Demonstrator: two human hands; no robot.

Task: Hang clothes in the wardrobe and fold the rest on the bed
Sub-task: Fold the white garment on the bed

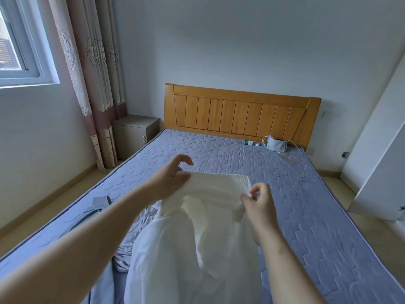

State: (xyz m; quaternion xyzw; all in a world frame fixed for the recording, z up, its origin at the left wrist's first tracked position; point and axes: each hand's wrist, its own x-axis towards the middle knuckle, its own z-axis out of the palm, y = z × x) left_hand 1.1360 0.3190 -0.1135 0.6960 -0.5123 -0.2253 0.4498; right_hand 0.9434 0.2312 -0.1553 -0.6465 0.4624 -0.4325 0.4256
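White garment (pixel 192 249) held up over bed's (pixel 306 216) foot edge, blue clothes (pixel 131 242) bunched beneath. Left hand (pixel 168 183) pinching top edge, right hand (pixel 258 207) pinching other side. Best: pull taut, level corners, lay flat mid-bed. Gray pouch (pixel 276 145) near headboard (pixel 241 113).

The white cloth (pixel 192 238) runs off the bottom edge at 6 o'clock, so its lower end is cut off. It covers part of the bed (pixel 306 205) and part of the bluish clothes (pixel 140 218) under it. Both arms are cut by the bottom edge. The small bottle (pixel 249 143) at 1 o'clock is too tiny to read.
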